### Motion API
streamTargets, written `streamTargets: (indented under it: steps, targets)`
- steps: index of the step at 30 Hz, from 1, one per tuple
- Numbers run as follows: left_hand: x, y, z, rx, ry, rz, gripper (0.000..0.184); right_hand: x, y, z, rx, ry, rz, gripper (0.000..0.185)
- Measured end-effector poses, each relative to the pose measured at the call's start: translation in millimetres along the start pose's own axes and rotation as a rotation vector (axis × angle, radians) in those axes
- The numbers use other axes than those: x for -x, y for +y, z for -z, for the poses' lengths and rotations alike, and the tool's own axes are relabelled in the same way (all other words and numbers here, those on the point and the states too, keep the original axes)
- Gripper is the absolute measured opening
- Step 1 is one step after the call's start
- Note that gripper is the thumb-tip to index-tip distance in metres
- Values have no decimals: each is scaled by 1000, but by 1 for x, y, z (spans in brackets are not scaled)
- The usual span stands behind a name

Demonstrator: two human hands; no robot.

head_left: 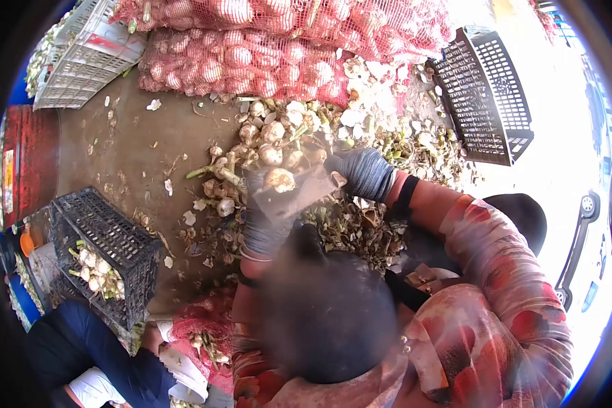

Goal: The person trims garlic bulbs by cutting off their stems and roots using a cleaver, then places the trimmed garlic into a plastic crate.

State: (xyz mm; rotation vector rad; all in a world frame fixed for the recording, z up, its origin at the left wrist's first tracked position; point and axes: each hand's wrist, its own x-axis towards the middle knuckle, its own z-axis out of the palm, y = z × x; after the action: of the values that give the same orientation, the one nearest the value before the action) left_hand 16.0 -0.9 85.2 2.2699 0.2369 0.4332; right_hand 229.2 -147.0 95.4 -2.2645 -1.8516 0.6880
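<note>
My left hand [264,234], in a grey glove, is closed around a garlic bulb [279,180], partly behind a flat brownish blade-like tool [307,195]. That tool is blurred, and its far end meets the fingers of my gloved right hand [364,173], which is closed on it. Just beyond both hands lies a heap of garlic bulbs [272,132], some with stalks. Dry leaf trimmings [360,231] cover the ground between my arms.
Red mesh sacks of garlic [238,64] are stacked at the back. A black crate [486,95] stands back right, a white crate [88,58] back left. At left, another black crate [105,228] holds garlic near a crouching person [98,353]. A red drum [34,160] stands beyond.
</note>
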Motion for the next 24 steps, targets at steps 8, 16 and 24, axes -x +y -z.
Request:
streamTargets:
  steps: [8, 16, 24]
  targets:
    - [-48, 21, 6, 391, 50, 563, 63, -10, -26, -1, -1332, 137, -269, 54]
    - [-17, -13, -10, 1113, 395, 727, 73, -27, -40, 7, -887, 191, -94, 52]
    - [-2, -33, 1, -127, -42, 151, 32, -9, -35, 56, -261, 9, 5, 42]
